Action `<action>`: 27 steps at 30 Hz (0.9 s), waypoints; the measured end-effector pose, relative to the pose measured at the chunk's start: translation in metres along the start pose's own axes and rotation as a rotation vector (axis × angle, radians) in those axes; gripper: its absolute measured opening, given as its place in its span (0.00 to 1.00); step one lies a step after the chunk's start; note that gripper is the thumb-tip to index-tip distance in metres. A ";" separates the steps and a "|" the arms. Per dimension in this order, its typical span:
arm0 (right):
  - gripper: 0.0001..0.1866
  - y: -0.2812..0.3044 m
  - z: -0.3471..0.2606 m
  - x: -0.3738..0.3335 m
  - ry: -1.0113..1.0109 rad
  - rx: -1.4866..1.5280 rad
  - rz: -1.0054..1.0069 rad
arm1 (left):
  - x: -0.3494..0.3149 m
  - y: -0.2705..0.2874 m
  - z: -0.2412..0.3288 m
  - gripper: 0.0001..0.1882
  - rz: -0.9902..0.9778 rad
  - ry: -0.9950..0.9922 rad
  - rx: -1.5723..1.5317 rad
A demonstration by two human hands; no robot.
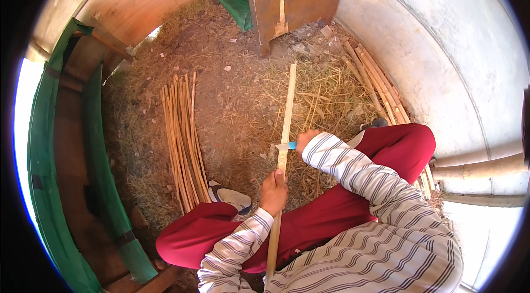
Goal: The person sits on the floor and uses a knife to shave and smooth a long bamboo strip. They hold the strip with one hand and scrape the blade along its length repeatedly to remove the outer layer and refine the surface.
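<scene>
A long, pale bamboo strip [288,106] runs from beside my lap out over the ground in front of me. My left hand [274,193] is closed around it just past my knees, thumb lying along its top. Farther along, my right hand [307,140] grips a knife [292,145] by its blue handle. The short blade lies crosswise over the strip, apparently touching it. My fingers cover part of the handle. Dry straw-like shavings [326,94] are heaped beyond my right hand.
Several thin split sticks [182,144] lie bundled on the left, near my shoe [232,198]. Longer bamboo pieces [375,83] rest along the pale curved wall [441,33] on the right. A brown wooden panel [298,0] stands ahead; green sheeting [107,155] lines the left side.
</scene>
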State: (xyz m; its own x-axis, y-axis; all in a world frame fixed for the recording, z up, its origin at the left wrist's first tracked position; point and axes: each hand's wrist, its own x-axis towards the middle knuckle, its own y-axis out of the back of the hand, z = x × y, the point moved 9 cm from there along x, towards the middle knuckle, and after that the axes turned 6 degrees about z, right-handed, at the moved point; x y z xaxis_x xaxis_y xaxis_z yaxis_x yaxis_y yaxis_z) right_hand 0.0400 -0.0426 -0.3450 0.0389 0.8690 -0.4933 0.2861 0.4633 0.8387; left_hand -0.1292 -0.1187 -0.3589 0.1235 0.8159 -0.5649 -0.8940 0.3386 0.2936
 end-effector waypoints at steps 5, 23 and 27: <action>0.16 -0.015 0.013 0.025 -0.095 0.091 0.052 | 0.010 -0.001 -0.008 0.22 -0.025 0.047 -0.054; 0.19 0.014 0.075 0.101 -0.341 0.131 0.136 | -0.021 0.004 -0.010 0.19 -0.135 0.123 -0.144; 0.17 0.018 0.088 0.122 -0.367 0.211 0.193 | -0.028 0.011 -0.010 0.19 -0.138 0.143 -0.165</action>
State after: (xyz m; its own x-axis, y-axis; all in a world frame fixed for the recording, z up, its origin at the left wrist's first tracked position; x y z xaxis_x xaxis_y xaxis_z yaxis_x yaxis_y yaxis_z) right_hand 0.1343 0.0561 -0.4101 0.4362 0.7990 -0.4139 0.4276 0.2207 0.8766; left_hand -0.1466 -0.1425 -0.3473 0.1973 0.6889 -0.6975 -0.9326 0.3511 0.0830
